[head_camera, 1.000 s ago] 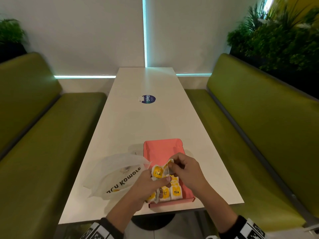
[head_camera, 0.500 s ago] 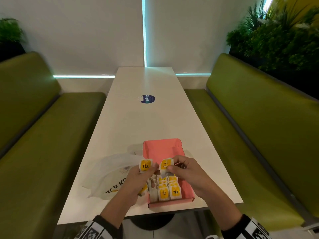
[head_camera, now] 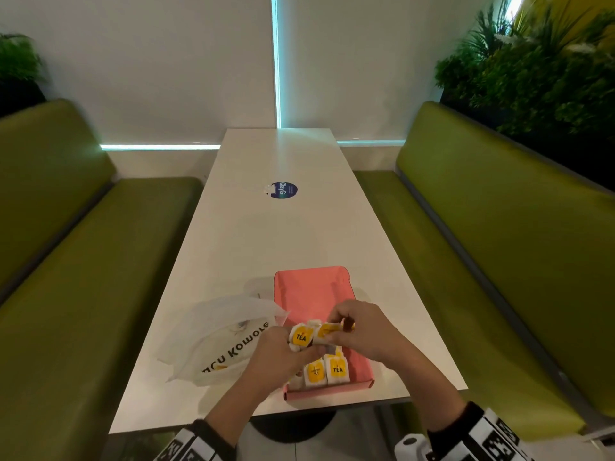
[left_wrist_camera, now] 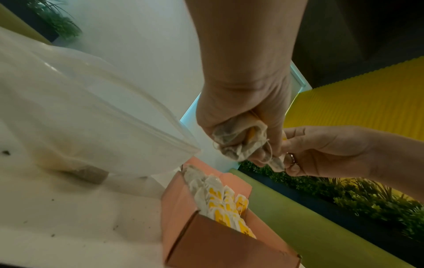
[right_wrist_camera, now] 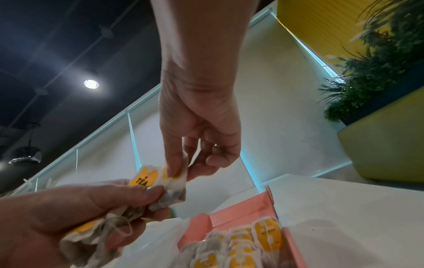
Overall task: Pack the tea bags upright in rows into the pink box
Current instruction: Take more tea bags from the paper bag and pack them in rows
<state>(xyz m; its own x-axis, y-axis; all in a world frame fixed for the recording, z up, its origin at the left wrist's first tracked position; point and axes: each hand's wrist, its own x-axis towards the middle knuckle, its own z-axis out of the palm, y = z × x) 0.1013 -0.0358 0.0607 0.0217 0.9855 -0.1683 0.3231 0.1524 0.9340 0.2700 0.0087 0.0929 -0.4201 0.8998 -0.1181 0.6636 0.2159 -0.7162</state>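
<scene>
Tea bags placed against the bigger things first: white table point(head_camera: 299, 234) underneath, crumpled plastic bag point(head_camera: 216, 331) lying to the left, pink box point(head_camera: 327, 392) standing open at the near edge just beside that bag. Packed rows point(head_camera: 327, 371) upright in the near end of the box, yellow labels facing the near wall; far end bare.

Left hand point(head_camera: 276, 357) over the box's left side, fingers curled round a loose bunch point(left_wrist_camera: 238, 139) of bags, strings point(right_wrist_camera: 117, 228) dangling among them. Right hand point(head_camera: 362, 331) just beside it, thumb and fingertips clamped on the top edge of a single bag point(right_wrist_camera: 175, 179), lower part touching the bunch.

Likely step: drawing that one bag free.

- Keep the left grip firm but not crushing; paper looks thin and already creased.
- Pull the single bag up and away slowly, watching for a snagged string dragging a second bag out.
- Hold by the label edge, so the pouch hangs straight.
- Lower behind the last standing bag, label forward, touching its neighbour.
- Tuck the string down inside, not over the box wall.
- Steady the row if it leans.
</scene>
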